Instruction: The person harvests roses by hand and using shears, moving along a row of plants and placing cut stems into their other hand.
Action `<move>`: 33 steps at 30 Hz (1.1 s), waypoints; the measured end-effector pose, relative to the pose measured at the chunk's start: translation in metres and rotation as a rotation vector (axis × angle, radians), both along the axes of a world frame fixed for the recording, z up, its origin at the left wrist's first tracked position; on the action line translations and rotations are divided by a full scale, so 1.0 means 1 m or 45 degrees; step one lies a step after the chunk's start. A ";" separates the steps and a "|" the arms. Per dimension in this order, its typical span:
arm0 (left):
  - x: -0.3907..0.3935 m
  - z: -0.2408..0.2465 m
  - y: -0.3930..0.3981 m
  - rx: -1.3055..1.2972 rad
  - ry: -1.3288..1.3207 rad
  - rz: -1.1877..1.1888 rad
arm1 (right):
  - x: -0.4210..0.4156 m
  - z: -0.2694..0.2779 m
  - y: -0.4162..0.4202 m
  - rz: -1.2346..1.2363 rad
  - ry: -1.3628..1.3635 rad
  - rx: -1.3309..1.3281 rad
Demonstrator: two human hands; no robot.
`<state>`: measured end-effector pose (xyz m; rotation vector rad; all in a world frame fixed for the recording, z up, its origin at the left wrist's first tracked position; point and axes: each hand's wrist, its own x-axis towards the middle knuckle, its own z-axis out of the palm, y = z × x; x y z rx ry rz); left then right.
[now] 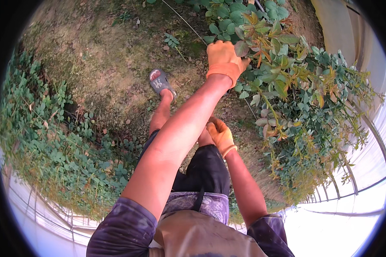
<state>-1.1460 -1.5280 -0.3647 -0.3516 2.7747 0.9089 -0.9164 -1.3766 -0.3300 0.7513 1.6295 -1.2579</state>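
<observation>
My left hand [224,59], in an orange work glove, reaches across to the edge of a leafy bush [276,80] that looks like a rose. Its fingers are curled downward beside reddish young leaves [255,41]; what lies under them is hidden. A thin wire [188,24] runs down to this hand and comes out again below it. Lower down, my right hand [222,135], in a yellow-orange glove, hangs near my knee with bent fingers. Whether it holds anything is hidden from me.
A cut-looking leafy sprig [172,41] lies on the mossy soil [99,57]. My left foot in a grey slide sandal [160,82] stands there. Another row of low plants [58,151] grows at left. Plastic greenhouse sheeting [337,218] on curved ribs [378,138] bounds the right side.
</observation>
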 end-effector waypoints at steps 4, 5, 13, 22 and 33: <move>0.000 -0.018 0.010 -0.029 0.068 0.097 | -0.003 -0.002 -0.002 -0.032 0.018 0.001; 0.000 -0.018 0.010 0.019 0.062 0.112 | -0.004 -0.003 -0.002 -0.044 0.015 0.011; -0.007 -0.014 -0.008 0.062 -0.287 -0.101 | -0.054 0.013 -0.029 -0.287 0.317 -0.014; -0.005 -0.017 -0.006 0.205 -0.151 -0.198 | -0.148 0.012 -0.071 -0.698 0.313 0.309; -0.004 -0.019 -0.017 0.372 -0.263 -0.078 | -0.127 -0.035 -0.054 -1.160 0.314 0.026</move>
